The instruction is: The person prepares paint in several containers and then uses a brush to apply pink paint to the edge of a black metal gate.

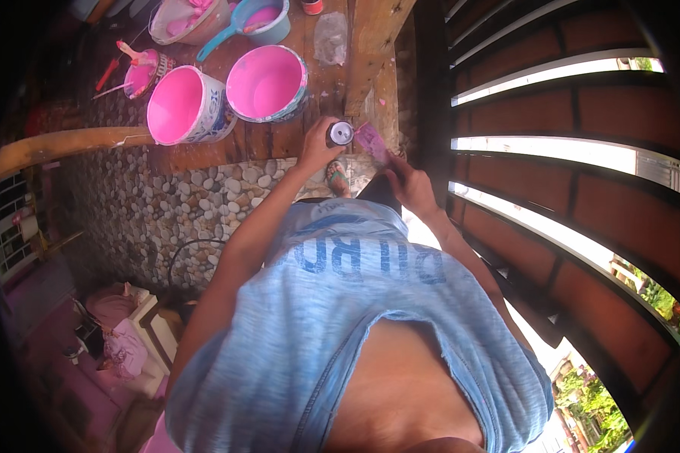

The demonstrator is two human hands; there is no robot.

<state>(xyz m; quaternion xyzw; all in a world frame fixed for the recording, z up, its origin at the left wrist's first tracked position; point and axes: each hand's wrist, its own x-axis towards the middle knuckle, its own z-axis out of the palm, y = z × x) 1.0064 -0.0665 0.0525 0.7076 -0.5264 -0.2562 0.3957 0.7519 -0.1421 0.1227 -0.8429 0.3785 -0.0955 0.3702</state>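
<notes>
My left hand (pixel 319 146) is wrapped around a small dark can (pixel 340 133). Its pale metal top faces up and has a small dark hole in the middle. Just to the right, my right hand (pixel 412 184) grips a flat, thin scraper-like tool (pixel 372 141) stained pink and purple. The tool's far end is close beside the can; whether they touch I cannot tell. My fingers hide the tool's near end. Both hands are over the near edge of a wooden table (pixel 249 146).
Two pink-coated buckets (pixel 175 105) (pixel 267 85) stand on the table. Behind are a blue dipper (pixel 269 34), a white pail (pixel 190 22) and a small can with a brush (pixel 141 73). A clear plastic bag (pixel 330 38) lies near a wooden post (pixel 374 51). Slatted panels (pixel 510 113) rise at right.
</notes>
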